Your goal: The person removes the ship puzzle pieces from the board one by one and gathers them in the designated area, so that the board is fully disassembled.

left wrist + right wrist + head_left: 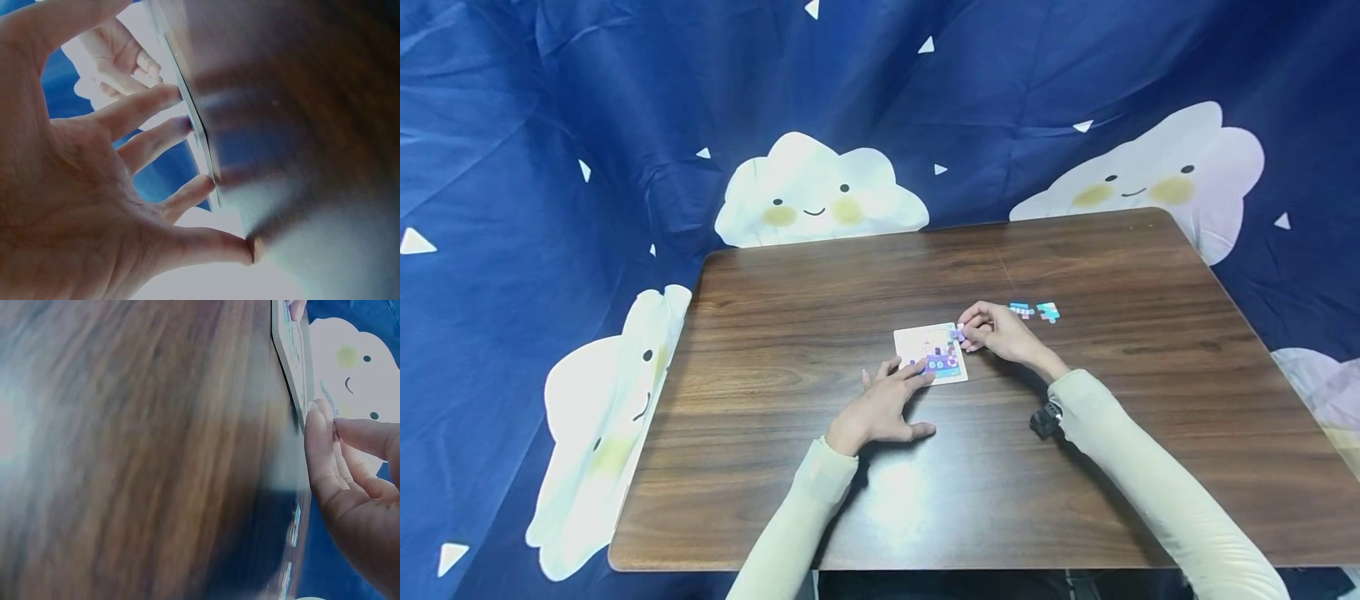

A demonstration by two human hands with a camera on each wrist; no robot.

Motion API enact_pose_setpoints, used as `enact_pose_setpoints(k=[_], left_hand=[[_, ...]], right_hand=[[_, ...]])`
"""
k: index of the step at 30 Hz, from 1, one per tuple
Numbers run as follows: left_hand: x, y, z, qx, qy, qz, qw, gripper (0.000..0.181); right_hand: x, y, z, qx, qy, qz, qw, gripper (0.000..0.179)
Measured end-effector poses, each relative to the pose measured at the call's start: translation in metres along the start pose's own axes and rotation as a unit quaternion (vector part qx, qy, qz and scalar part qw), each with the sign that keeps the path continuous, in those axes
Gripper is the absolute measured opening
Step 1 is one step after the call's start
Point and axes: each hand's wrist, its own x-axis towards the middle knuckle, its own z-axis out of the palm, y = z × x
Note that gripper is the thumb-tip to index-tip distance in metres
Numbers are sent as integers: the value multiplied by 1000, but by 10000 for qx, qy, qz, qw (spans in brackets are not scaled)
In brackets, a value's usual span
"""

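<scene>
A square puzzle board (910,339) with a white border and a colourful picture lies on the wooden table. My left hand (883,407) rests over its lower left part, fingers spread, fingertips on the board; in the left wrist view its thumb reaches down to the tabletop. At the board's upper right corner, my right hand (1003,333) pinches a small purple puzzle piece (960,332) between thumb and fingers. The right wrist view shows the right fingertips right at the edge of the board (291,350), with the piece mostly hidden by them.
Two loose puzzle pieces lie beyond the right hand: a blue and white one (1021,309) and, to its right, a blue and pink one (1048,312). The brown wooden table (775,450) stands against a blue curtain (970,100) with white clouds.
</scene>
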Motion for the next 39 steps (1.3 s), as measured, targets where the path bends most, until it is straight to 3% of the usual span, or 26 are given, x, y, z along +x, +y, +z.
enact_pose_setpoints(k=[20, 39], left_hand=[[0, 1, 0, -93, -16, 33, 9999, 88], [-1, 2, 0, -149, -82, -4, 9999, 87]], right_hand=[[-20, 10, -23, -304, 304, 72, 9990, 23], [-35, 18, -32, -938, 463, 107, 9945, 18]])
